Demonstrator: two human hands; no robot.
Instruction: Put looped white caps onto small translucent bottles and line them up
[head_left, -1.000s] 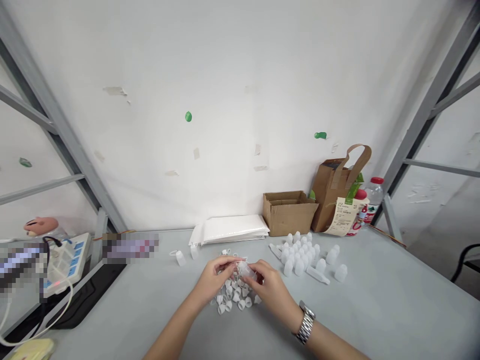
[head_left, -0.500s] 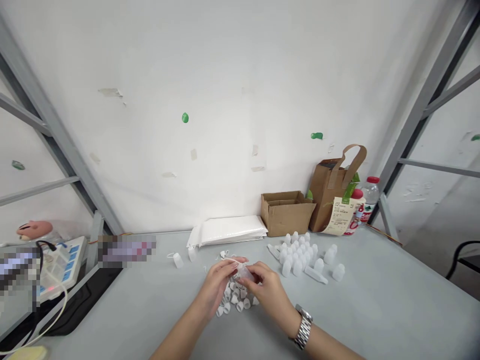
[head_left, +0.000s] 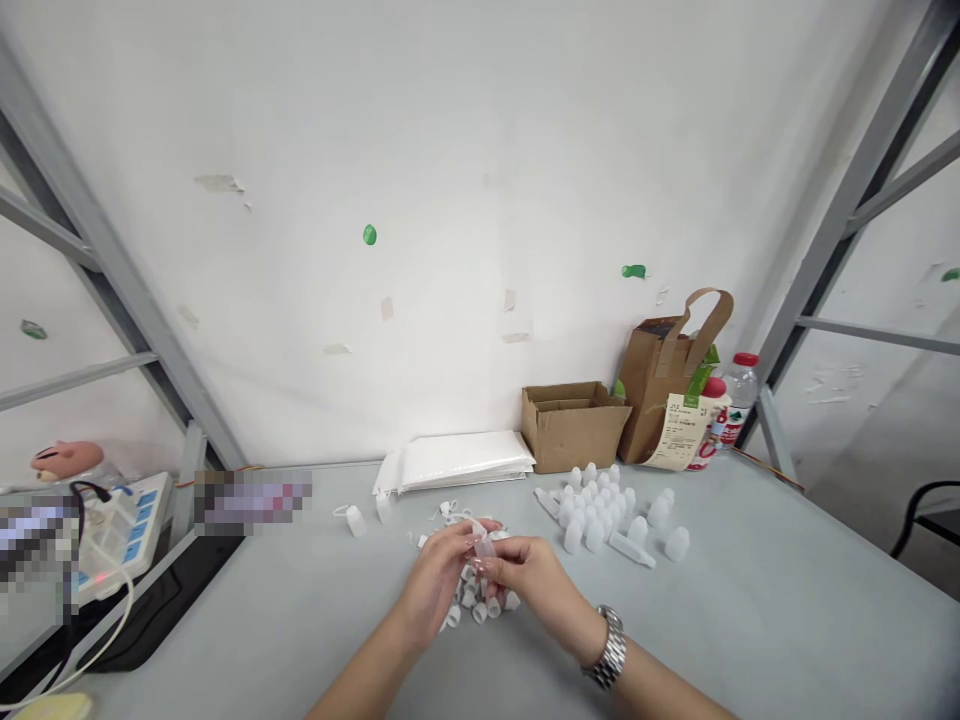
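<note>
My left hand (head_left: 438,572) and my right hand (head_left: 541,588) meet at the middle of the table, both closed on a small translucent plastic bottle (head_left: 484,547). A thin white strap loops over the top of the bottle by my left fingertips. Below and behind my hands lies a pile of small white caps (head_left: 480,608), partly hidden by my fingers. Farther right stands a cluster of small frosted bottles (head_left: 596,515), with a few lying on their sides. Two small bottles, one a capped bottle (head_left: 355,521) with a strap, stand to the left.
White padded envelopes (head_left: 465,458) lie against the wall beside an open cardboard box (head_left: 576,440). A brown paper bag (head_left: 646,390) and drink bottles (head_left: 741,385) stand at the back right. On the left are a power strip (head_left: 135,530), cables and a black flat object (head_left: 169,600).
The small bottle has been turned more upright between my fingers. My right hand has shifted slightly left and down, its wrist rotating.
</note>
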